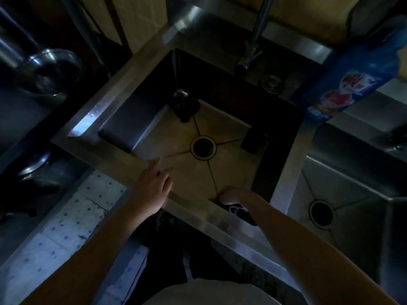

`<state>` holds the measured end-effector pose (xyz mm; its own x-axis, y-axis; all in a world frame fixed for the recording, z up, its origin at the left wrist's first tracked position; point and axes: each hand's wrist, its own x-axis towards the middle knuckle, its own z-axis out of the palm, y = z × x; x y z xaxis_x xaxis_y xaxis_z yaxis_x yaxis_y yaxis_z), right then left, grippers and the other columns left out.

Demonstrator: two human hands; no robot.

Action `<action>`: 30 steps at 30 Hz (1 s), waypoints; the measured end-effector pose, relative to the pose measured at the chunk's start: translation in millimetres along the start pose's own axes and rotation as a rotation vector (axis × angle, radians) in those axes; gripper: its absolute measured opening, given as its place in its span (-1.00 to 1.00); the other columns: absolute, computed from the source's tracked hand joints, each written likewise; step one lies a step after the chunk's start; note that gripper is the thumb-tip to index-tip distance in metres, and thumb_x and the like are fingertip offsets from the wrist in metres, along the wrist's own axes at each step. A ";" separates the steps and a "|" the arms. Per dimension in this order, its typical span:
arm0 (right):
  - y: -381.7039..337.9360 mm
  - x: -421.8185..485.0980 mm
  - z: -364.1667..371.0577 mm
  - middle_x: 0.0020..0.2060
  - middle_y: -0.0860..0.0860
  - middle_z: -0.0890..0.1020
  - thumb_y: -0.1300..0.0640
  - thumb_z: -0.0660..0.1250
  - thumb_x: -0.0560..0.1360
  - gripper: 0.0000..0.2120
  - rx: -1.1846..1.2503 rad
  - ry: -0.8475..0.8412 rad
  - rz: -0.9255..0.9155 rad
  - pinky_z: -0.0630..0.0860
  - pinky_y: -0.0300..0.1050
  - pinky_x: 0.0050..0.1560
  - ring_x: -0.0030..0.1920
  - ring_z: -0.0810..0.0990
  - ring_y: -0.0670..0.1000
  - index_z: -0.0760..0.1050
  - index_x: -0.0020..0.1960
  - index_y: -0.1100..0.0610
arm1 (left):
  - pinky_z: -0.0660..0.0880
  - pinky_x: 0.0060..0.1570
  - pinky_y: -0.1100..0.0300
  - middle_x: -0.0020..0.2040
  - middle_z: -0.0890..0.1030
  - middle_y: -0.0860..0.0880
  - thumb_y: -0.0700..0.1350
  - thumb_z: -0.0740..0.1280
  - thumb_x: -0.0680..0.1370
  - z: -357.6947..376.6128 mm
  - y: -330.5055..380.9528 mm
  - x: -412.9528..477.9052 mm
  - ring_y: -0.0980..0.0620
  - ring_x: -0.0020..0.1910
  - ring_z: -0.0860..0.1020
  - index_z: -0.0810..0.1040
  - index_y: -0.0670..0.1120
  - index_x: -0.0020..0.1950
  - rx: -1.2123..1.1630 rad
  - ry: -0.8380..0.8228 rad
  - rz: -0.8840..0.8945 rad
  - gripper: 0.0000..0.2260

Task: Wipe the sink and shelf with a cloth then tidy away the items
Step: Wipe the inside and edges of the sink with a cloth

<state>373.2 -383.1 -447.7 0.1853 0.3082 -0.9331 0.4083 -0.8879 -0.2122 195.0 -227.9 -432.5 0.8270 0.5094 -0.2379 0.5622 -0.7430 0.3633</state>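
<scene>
**Sink wipe in hand, cloth at the near wall**

At far left a steel bowl (50,71) sits in deep shadow beside the counter. The left hand (152,188) lies on the front rim of the sink (92,111), fingers straight and slightly spread. It holds nothing and looks to be bracing.

Inside the basin, a dark scrubber-like clump (184,106) rests at the far corner, and the drain (203,148) is at the centre. The right hand (233,195) is down inside, close against the front wall. Its fingers are curled over a dark cloth (241,213), though the gloom hides the exact grip. Further right a dark block (253,140) lies on the floor by the right wall, with the tap (253,51) above the back edge. A blue bottle (361,78) stands on the ledge at right, above a 2nd basin (352,190).

By my reading this is step 1, wiping the sink, with the near right corner getting the attention. Next, the cloth should be drawn along the front wall and across the floor towards the drain. The clump and the block will need lifting aside so the steel under them gets wiped. The shelf, which I cannot pick out for certain, and the tidying look not yet done.
</scene>
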 end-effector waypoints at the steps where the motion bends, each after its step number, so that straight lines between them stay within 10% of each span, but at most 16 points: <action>1: -4.9 -1.7 0.0 -0.07 0.19 0.52 0.21 0.09 0.60 -0.81 0.087 -0.002 -0.030 0.36 -0.14 -0.17 -0.16 0.49 0.04 0.44 -0.10 0.18 | 0.38 0.25 -0.06 0.39 0.33 -0.34 -0.06 0.19 0.58 2.0 5.1 -4.8 -0.27 0.33 0.38 0.53 -0.19 0.24 0.009 0.010 0.016 -0.68; 5: -28.4 -8.2 -2.2 -0.21 -0.04 0.43 0.25 0.23 0.53 -0.80 0.419 0.040 -0.185 0.42 -0.03 0.22 -0.15 0.43 -0.03 0.38 -0.20 0.01 | 0.28 0.34 -0.05 0.47 0.22 -0.24 -0.05 0.16 0.60 5.4 17.1 -13.8 -0.20 0.40 0.29 0.44 -0.11 0.33 -0.003 -0.016 -0.043 -0.67; 10: -38.7 -17.5 -4.4 -0.36 0.10 0.40 0.28 0.18 0.53 -0.74 0.196 0.095 -0.217 0.36 -0.16 -0.25 -0.36 0.38 0.01 0.33 -0.34 0.18 | 0.31 0.32 -0.09 0.44 0.26 -0.29 -0.08 0.20 0.59 6.7 24.8 -14.7 -0.24 0.40 0.30 0.48 -0.12 0.29 0.027 0.001 -0.012 -0.70; 14: -8.0 -26.4 -1.9 -0.24 0.42 0.47 0.21 0.18 0.53 -0.74 0.116 0.061 -0.167 0.32 -0.08 -0.13 -0.19 0.39 0.08 0.51 -0.06 0.42 | 0.26 0.34 -0.07 0.47 0.23 -0.27 -0.05 0.19 0.60 12.9 29.7 -9.2 -0.21 0.46 0.19 0.44 -0.10 0.33 0.030 -0.025 0.038 -0.68; 19: 34.2 -35.1 0.1 -0.37 0.04 0.41 0.16 0.18 0.54 -0.81 0.027 0.053 -0.060 0.33 -0.20 -0.30 -0.37 0.37 0.00 0.52 -0.12 0.21 | 0.18 0.39 0.03 0.54 0.06 -0.07 0.04 0.10 0.60 18.8 30.0 -1.9 -0.07 0.51 0.06 0.34 0.00 0.39 -0.031 -0.034 0.062 -0.63; 30: 36.5 -31.3 -2.0 -0.20 0.04 0.52 0.34 0.15 0.49 -0.65 -0.141 0.051 -0.121 0.41 -0.25 -0.40 -0.29 0.49 -0.01 0.49 0.22 0.18 | 0.11 0.45 0.01 0.55 0.02 -0.12 0.03 0.04 0.63 35.0 60.2 -10.2 -0.09 0.52 -0.02 0.27 0.02 0.43 0.003 -0.181 0.151 -0.63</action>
<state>384.1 -424.4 -425.6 0.1707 0.4294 -0.8869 0.5510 -0.7878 -0.2754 220.7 -293.0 -439.7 0.8894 0.3068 -0.3388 0.4320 -0.8062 0.4042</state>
